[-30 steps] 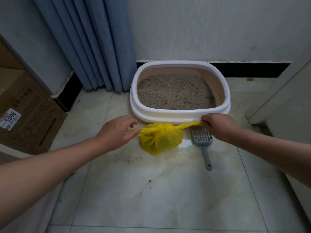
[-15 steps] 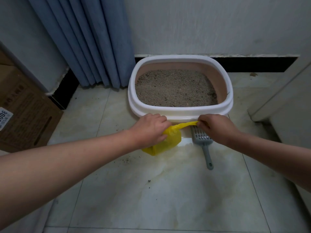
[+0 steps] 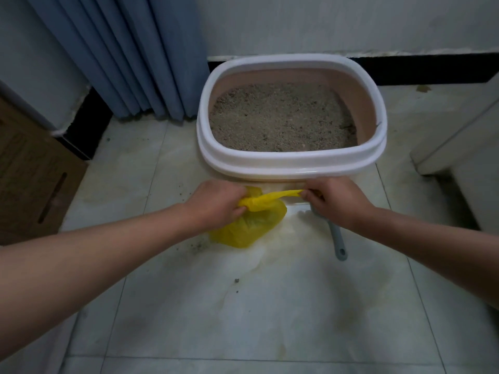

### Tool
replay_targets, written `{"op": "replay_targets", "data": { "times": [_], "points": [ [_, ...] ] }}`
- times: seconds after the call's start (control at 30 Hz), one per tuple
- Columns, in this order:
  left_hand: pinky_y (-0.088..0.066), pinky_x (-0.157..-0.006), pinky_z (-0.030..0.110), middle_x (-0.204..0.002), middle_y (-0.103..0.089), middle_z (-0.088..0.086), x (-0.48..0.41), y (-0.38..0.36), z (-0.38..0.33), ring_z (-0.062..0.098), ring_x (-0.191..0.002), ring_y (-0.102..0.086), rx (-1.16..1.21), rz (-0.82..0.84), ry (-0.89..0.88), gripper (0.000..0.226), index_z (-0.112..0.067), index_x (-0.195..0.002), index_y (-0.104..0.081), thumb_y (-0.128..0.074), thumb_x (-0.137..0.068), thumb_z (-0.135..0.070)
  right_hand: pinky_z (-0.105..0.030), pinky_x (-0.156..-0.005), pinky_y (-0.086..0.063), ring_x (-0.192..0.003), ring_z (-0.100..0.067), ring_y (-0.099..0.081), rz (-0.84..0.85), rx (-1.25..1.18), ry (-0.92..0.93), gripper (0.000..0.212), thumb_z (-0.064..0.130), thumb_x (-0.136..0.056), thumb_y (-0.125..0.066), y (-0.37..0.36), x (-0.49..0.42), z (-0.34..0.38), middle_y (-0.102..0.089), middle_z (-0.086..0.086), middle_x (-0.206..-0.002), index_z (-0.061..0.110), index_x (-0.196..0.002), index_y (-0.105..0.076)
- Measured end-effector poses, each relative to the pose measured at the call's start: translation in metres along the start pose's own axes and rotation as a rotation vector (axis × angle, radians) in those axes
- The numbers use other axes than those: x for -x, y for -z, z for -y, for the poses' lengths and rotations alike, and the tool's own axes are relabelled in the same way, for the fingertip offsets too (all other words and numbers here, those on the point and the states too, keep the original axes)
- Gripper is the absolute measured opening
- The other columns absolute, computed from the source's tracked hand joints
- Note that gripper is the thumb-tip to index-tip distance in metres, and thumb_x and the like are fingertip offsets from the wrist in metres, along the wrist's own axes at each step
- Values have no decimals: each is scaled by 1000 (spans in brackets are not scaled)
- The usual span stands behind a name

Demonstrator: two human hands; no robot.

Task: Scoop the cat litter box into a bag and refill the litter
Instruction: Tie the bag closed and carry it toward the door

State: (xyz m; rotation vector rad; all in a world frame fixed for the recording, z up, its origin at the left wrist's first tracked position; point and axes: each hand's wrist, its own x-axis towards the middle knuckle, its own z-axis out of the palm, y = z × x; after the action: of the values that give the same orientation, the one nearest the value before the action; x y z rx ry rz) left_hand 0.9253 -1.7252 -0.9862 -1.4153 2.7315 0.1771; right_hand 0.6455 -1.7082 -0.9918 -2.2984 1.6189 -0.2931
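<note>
Tiled floor (image 3: 270, 306) | both hands pinch yellow bag (image 3: 248, 228) beside litter box (image 3: 291, 163)

The left forearm (image 3: 94, 265) and right forearm (image 3: 432, 238) are shown bare from wrist to frame edge; the left grip (image 3: 216, 205) and right grip (image 3: 337, 202) are likewise uncovered.

Yellow bag (image 3: 247, 228) before filled litter box (image 3: 291, 160)

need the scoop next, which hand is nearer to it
Right. The right hand pinches the yellow bag by its twisted end, just over the scoop; the left hand grips the bag neck, across the bag from it.
</note>
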Motion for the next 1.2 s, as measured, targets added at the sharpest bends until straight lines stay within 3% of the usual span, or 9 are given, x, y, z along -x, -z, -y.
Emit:
{"op": "replay_targets", "data": {
  "times": [0.13,0.37,0.5,0.6,0.7,0.83,0.97,1.13,1.2],
  "points": [
    [-38,-65,32,-99,-69,5,-3,-7,10,29,-94,-65,24,81,56,19,-23,-100,-65,-56,-95,-40,-32,-55,-40,-63,-17,-54,-5,-42,-1,24,35,-94,-57,-12,-5,2,-52,11,-64,36,-71,-49],
    [-43,-64,34,-90,-70,5,3,-21,17,31,-85,-65,113,27,35,13,-22,-89,-65,-59,-93,-33,-38,-65,-52,-65,-14,-61,-38,-251,-156,26,34,-96,-56,-34,-9,1,-64,5,-65,26,-72,-63],
    [-46,-60,36,-80,-68,2,17,-23,20,28,-77,-65,276,-122,94,12,-22,-84,-65,-59,-89,-31,-38,-68,-57,-65,-13,-67,-81,-564,-331,23,29,-99,-55,-52,-7,7,-71,4,-73,26,-80,-67],
    [-50,-65,38,-80,-70,-2,28,-18,8,23,-77,-65,425,-263,265,17,-22,-92,-72,-60,-87,-34,-36,-66,-57,-71,-15,-68,-115,-893,-563,22,26,-102,-51,-61,0,24,-74,-9,-94,12,-104,-68],
    [-50,-66,37,-72,-67,-2,35,-7,-10,18,-69,-61,583,-393,439,17,-21,-90,-73,-62,-85,-32,-28,-61,-54,-77,-17,-65,-121,-1217,-808,28,26,-105,-45,-60,13,48,-70,-15,-103,5,-112,-62],
    [-50,-67,35,-71,-67,-1,48,7,-39,14,-66,-58,800,-464,604,11,-19,-89,-74,-66,-84,-25,-34,-79,-60,-100,-22,-69,22,-1523,-997,42,39,-107,-36,-60,40,77,-67,-11,-117,6,-123,-56],
    [-53,-67,40,-72,-67,2,71,38,-70,18,-68,-60,866,-451,675,12,-18,-89,-74,-66,-83,-25,-42,-97,-53,-117,-23,-62,87,-1656,-1085,52,45,-106,-33,-42,61,114,-62,-10,-128,5,-132,-53],
    [-54,-67,38,-75,-70,1,105,113,-99,21,-71,-63,924,-414,716,10,-17,-90,-75,-68,-86,-23,-45,-103,-49,-114,-25,-64,135,-1745,-1153,57,50,-105,-28,16,79,155,-63,-10,-129,8,-133,-52],
    [-51,-64,36,-71,-67,-1,118,148,-116,15,-65,-58,958,-394,729,5,-18,-87,-73,-69,-87,-21,-42,-98,-51,-114,-26,-64,154,-1796,-1202,62,53,-105,-25,50,89,164,-63,-14,-131,5,-133,-54]
  ]
}}
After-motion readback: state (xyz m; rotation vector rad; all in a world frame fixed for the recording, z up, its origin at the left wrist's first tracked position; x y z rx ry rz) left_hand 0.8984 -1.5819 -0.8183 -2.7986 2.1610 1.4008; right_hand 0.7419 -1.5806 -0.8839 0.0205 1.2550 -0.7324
